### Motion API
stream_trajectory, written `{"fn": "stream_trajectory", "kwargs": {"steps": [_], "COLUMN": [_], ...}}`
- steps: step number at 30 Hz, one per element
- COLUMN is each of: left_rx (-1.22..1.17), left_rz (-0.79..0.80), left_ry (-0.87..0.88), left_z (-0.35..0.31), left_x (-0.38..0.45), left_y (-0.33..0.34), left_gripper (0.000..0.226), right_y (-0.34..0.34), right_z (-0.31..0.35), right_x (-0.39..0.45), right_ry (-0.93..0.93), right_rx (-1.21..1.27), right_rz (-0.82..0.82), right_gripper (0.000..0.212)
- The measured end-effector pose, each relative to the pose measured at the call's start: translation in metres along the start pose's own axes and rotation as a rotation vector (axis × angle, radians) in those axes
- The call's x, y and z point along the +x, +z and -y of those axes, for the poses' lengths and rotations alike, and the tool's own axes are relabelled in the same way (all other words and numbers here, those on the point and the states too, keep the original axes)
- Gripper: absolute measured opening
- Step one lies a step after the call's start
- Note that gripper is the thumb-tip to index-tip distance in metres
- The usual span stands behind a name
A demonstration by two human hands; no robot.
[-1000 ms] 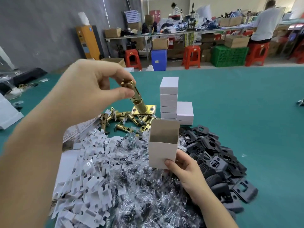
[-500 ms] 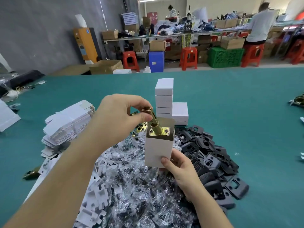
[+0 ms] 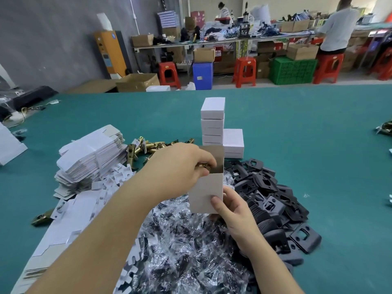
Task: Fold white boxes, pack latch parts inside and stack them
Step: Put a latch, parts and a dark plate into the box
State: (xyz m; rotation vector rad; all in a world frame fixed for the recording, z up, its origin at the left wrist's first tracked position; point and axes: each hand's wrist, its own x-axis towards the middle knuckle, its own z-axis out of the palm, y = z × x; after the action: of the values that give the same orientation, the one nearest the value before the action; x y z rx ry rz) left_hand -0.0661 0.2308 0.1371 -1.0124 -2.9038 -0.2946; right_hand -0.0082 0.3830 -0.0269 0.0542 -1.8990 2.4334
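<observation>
My right hand (image 3: pixel 232 211) grips the lower right corner of an upright open white box (image 3: pixel 204 193), held above the parts piles. My left hand (image 3: pixel 179 168) is at the box's open mouth, pinching the top end of a brass latch (image 3: pixel 203 166); most of the latch is down inside the box and hidden. The box's brown top flap (image 3: pixel 214 153) stands up behind my fingers. A stack of closed white boxes (image 3: pixel 212 120) rises just behind, with a shorter stack (image 3: pixel 233 143) to its right.
On the green table (image 3: pixel 307 145) lie a heap of flat white box blanks (image 3: pixel 93 154), loose brass latches (image 3: pixel 146 146), white card inserts (image 3: pixel 70 211), bagged parts in clear plastic (image 3: pixel 184 251) and black plates (image 3: pixel 269 198). Workbenches, stools and people stand far behind.
My left hand carried the brass latch down from above the pile and lowered it into the open box, until only its top end shows. My right hand kept holding the box.
</observation>
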Motion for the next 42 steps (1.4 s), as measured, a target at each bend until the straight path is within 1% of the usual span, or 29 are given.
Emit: {"fn": "stream_trajectory", "kwargs": {"steps": [3,6,11,14,16,18,20,21,23,24,26,28,30,32,34,36,40,42], "left_rx": [-0.002,-0.017,0.111,0.121,0.004,-0.199,-0.354,-0.389,-0.333,-0.264,-0.136,-0.026,0.004,-0.006,0.064,0.148,0.252,0.291], "left_rz": [0.004,-0.017,0.031,0.022,-0.048,-0.189,-0.331,-0.385,-0.426,-0.392,-0.23,-0.019,0.172,0.282,0.327,0.334,0.344,0.36], "left_ry": [-0.018,-0.028,-0.042,-0.035,-0.026,-0.033,-0.066,-0.114,-0.262,-0.341,-0.447,-0.465,-0.443,-0.437,-0.44,-0.443,-0.461,-0.466], "left_z": [0.001,0.002,0.01,0.021,0.029,0.038,0.05,0.058,0.077,0.086,0.101,0.11,0.111,0.108,0.106,0.106,0.102,0.099], "left_x": [-0.001,-0.002,0.0,-0.003,-0.008,-0.014,-0.019,-0.022,-0.027,-0.03,-0.039,-0.049,-0.058,-0.062,-0.063,-0.063,-0.062,-0.061], "left_y": [-0.001,0.0,0.007,0.008,0.008,0.007,0.004,0.004,0.004,0.006,0.012,0.024,0.037,0.048,0.057,0.063,0.072,0.075], "left_gripper": [0.02,0.019,0.027,0.025,0.023,0.024,0.028,0.029,0.03,0.029,0.025,0.019,0.01,0.016,0.026,0.032,0.039,0.037], "right_y": [0.001,0.0,0.0,0.0,0.0,-0.001,-0.002,-0.003,-0.004,-0.005,-0.005,-0.004,-0.005,-0.005,-0.005,-0.004,-0.003,-0.003], "right_z": [-0.001,-0.003,-0.006,-0.008,-0.01,-0.011,-0.012,-0.014,-0.017,-0.018,-0.019,-0.019,-0.019,-0.018,-0.018,-0.018,-0.019,-0.02], "right_x": [0.0,0.001,0.002,0.003,0.004,0.004,0.005,0.005,0.006,0.007,0.007,0.006,0.006,0.006,0.006,0.006,0.005,0.005], "right_ry": [0.005,0.013,0.001,-0.008,-0.01,-0.02,-0.033,-0.036,-0.041,-0.047,-0.061,-0.065,-0.065,-0.066,-0.068,-0.072,-0.08,-0.084], "right_rx": [0.026,0.036,-0.003,-0.027,-0.045,-0.096,-0.165,-0.192,-0.248,-0.274,-0.314,-0.335,-0.352,-0.363,-0.374,-0.385,-0.431,-0.467], "right_rz": [-0.015,-0.021,-0.034,-0.028,-0.028,-0.027,-0.015,-0.008,-0.003,0.0,0.007,0.007,0.001,0.002,0.002,0.003,-0.001,-0.002], "right_gripper": [0.036,0.036,0.037,0.033,0.031,0.035,0.037,0.038,0.041,0.041,0.041,0.041,0.04,0.039,0.04,0.041,0.045,0.048]}}
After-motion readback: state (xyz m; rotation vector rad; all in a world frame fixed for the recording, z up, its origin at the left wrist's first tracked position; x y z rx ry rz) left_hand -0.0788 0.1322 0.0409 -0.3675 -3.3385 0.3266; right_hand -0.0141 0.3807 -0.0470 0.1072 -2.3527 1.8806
